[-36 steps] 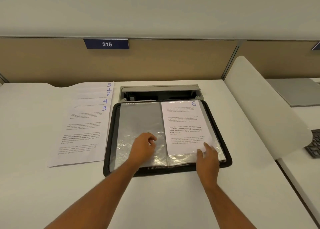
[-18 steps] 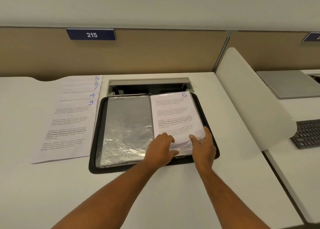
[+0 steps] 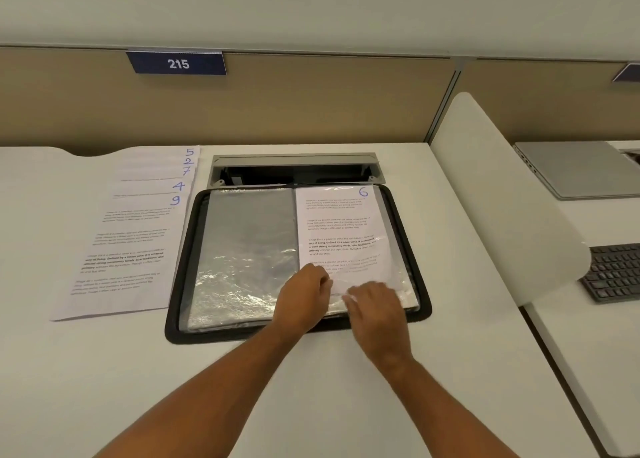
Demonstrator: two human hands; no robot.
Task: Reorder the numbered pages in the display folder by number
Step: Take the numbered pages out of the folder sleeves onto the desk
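Observation:
The black-edged display folder (image 3: 420,267) lies open on the desk. Its left half shows bare, shiny plastic sleeves (image 3: 242,250). On its right half lies page 6 (image 3: 341,225), slightly tilted. My left hand (image 3: 303,300) has its fingers curled at the page's lower left corner and pinches it. Just to the right, my right hand (image 3: 377,308) rests with fingers stretched leftward over the lower edge of the right sleeve; it is blurred by motion. Loose pages (image 3: 128,250) marked 5, 2, 7, 4 and 9 lie fanned to the left of the folder.
An open cable tray (image 3: 298,170) sits in the desk just behind the folder. A white curved divider (image 3: 502,215) stands on the right. Beyond it are a closed laptop (image 3: 575,170) and a dark keyboard (image 3: 614,272). A beige partition with sign 215 (image 3: 176,63) backs the desk.
My left hand moved from the left sleeves across to the bottom of page 6. My right hand slid left along the lower edge, close to the left hand.

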